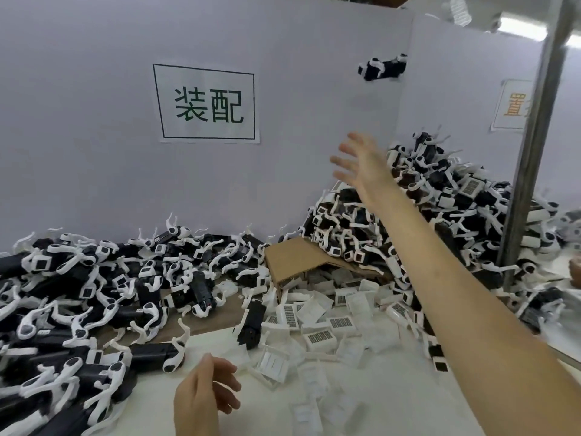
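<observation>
Black-and-white assembly (382, 68) airborne above the tall heap (440, 212), right hand (361, 168) raised by the heap's top, fingers spread, empty, likely tossing finished pieces onto it; left hand (204, 398) loosely curled, empty, well left of the heap.

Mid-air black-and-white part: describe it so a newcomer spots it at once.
Find the white back wall with the green-lettered sign and follow it right to the corner. High up there, above the open right hand and the tall right heap, is one black-and-white part. It alone touches nothing; the rest lie heaped or on the table.
</observation>
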`<state>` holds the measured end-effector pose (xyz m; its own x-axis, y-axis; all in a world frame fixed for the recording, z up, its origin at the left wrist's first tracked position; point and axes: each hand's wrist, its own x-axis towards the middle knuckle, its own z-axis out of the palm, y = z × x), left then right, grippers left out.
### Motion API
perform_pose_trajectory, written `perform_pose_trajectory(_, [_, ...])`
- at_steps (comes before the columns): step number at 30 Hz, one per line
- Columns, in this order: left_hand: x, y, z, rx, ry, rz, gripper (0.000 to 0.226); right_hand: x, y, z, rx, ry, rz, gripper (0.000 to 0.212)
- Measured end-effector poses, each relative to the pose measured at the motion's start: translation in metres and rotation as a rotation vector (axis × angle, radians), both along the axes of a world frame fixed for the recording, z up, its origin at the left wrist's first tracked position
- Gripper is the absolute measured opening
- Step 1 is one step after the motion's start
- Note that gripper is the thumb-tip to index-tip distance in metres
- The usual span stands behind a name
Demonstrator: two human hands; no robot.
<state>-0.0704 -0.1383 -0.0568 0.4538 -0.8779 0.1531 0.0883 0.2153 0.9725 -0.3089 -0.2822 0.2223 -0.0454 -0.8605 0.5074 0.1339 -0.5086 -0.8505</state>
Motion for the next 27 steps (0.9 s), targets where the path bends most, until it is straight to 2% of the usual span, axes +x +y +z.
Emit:
perform_pose_trajectory(3, [-0.001,0.000,-0.002,0.004,-0.027,0.004,0.052,0.018,0.020,-0.071,0.014,0.232,0.003,0.022])
perform_pose_trajectory(6, [0.001,0.002,-0.002,0.030,-0.054,0.004,0.050,0.035,0.043,-0.164,0.074,0.524,-0.054,0.027])
perform_pose_trajectory(10, [-0.001,-0.002,-0.004,0.110,-0.131,0.004,0.041,0.057,0.074,-0.249,0.159,0.693,-0.027,0.037])
perform_pose_trajectory(13, [-0.006,0.001,-0.005,0.163,-0.214,0.002,0.028,0.064,0.079,-0.277,0.129,1.155,-0.010,0.058])
perform_pose_trajectory(14, [-0.008,0.003,-0.004,0.176,-0.246,-0.005,0.024,0.065,0.080,-0.280,0.099,1.223,-0.028,0.061])
perform_pose_trajectory(17, [-0.012,0.009,-0.002,0.190,-0.312,-0.019,0.017,0.067,0.081,-0.278,0.075,1.145,-0.083,0.049])
perform_pose_trajectory(22, [-0.012,0.012,-0.001,0.215,-0.294,-0.016,0.013,0.066,0.084,-0.276,0.025,0.994,-0.109,0.008])
perform_pose_trajectory(27, [-0.009,0.011,-0.004,0.235,-0.273,-0.009,0.014,0.069,0.088,-0.271,0.038,0.916,0.000,0.008])
